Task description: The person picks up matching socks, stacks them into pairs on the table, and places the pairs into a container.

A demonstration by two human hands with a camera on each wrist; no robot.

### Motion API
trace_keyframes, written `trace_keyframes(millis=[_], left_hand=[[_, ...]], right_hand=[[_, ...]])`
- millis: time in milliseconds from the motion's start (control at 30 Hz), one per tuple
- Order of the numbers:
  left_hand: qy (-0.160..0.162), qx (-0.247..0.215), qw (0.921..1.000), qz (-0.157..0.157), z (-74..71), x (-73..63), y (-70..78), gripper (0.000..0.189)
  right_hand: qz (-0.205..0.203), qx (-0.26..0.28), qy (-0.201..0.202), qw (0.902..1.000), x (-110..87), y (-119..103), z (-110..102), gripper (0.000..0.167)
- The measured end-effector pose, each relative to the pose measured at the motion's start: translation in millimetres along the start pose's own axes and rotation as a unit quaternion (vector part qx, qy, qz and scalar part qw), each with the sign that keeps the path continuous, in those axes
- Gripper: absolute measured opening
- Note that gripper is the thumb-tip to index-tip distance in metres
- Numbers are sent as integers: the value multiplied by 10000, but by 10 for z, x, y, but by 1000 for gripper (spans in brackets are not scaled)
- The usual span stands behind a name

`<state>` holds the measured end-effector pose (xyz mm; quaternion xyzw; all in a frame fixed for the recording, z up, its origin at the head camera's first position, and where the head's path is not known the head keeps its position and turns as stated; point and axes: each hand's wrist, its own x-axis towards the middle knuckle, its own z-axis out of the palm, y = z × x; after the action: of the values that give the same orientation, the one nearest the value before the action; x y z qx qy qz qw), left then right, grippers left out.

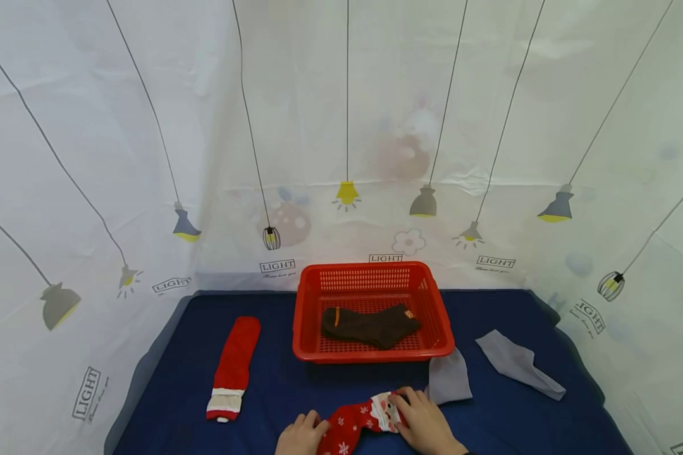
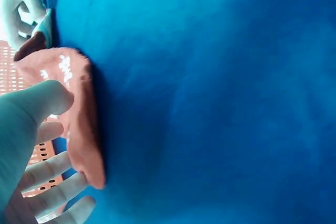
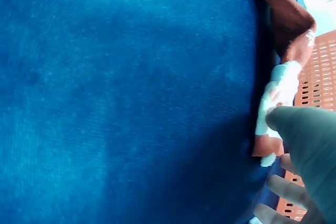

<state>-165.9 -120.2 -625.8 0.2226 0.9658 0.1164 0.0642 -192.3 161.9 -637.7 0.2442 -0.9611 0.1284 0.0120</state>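
A red Christmas sock (image 1: 346,424) with white snowflakes and a white patterned cuff stretches between my two hands at the front of the table. My left hand (image 1: 302,436) pinches the foot part; in the left wrist view the thumb (image 2: 55,98) lies over the red fabric and the other fingers are spread. At the cuff end, my right hand (image 1: 425,422) pinches the white band. The right wrist view shows that thumb (image 3: 286,119) against the cuff (image 3: 278,95), with the fingers on the far side. Another red sock (image 1: 234,366) with a white band lies flat at the left.
Behind the hands stands a red plastic basket (image 1: 374,360) with dark brown socks (image 1: 370,325) inside. One grey sock (image 1: 449,378) lies by the basket's front right corner, another grey sock (image 1: 520,364) farther right. A dark blue cloth (image 1: 284,385) covers the table; white printed sheets (image 1: 341,126) surround it.
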Motion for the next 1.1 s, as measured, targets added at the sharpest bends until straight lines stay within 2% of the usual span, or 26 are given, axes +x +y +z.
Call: trace_keyframes(millis=[67, 200, 300, 533, 700, 833, 933, 1033, 1100], left_hand=[[146, 55, 9999, 44, 53, -35, -2, 14], [771, 280, 9966, 123, 164, -88, 4, 5], [970, 356, 9946, 67, 207, -94, 13, 3], [622, 280, 9976, -143, 195, -93, 35, 13], [475, -86, 9986, -215, 210, -85, 47, 17], [155, -438, 9987, -214, 199, -65, 32, 19], [-35, -533, 9984, -202, 159, -38, 0, 18], [-47, -564, 9983, -160, 109, -11, -38, 19], [76, -453, 9989, -75, 81, 15, -62, 22]], right_hand=[[-15, 10, -25, 10000, -1, 10, 41, 40], [-8, 65, 27, 10000, -5, 6, 69, 39], [8, 125, 48, 9999, -7, -6, 66, 37], [3, 416, -45, 9991, -5, -24, 88, 27], [66, 591, -109, 9982, -8, -44, 94, 19], [145, 562, -196, 9981, -3, -64, 83, 16], [207, 539, -260, 9980, -11, -63, 71, 16], [284, 545, -248, 9978, -27, -51, 60, 16], [355, 553, -234, 9976, -37, -37, 54, 17]])
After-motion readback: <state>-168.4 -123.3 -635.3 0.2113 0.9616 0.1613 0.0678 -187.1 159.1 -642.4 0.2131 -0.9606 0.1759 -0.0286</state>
